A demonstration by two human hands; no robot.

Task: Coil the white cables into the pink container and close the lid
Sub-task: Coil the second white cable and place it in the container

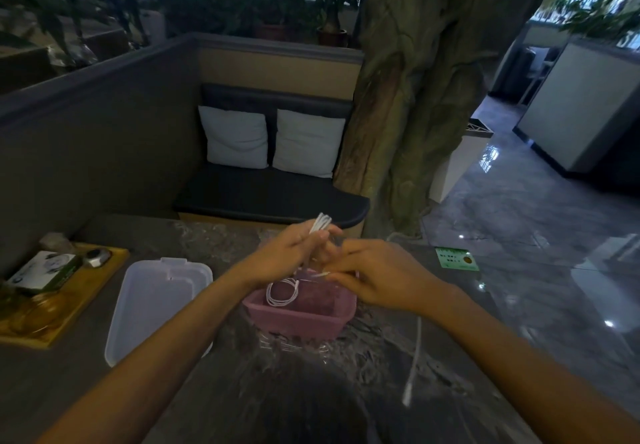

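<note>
The pink container (301, 322) stands open on the dark marble table, just below both hands. My left hand (287, 253) is shut on a bunch of white cable loops (320, 223) that stick up above my fingers and hang down as a loop (282, 293) into the container. My right hand (377, 279) pinches the cable's free end (320, 274) over the container's far rim. A second white cable (414, 360) lies loose on the table under my right forearm. The clear lid (152, 301) lies flat to the left of the container.
A wooden tray (86, 291) with a small box and other items sits at the table's left edge. A green card (457, 259) lies at the far right of the table. Beyond the table are a cushioned bench (270, 197) and a tree trunk (415, 97).
</note>
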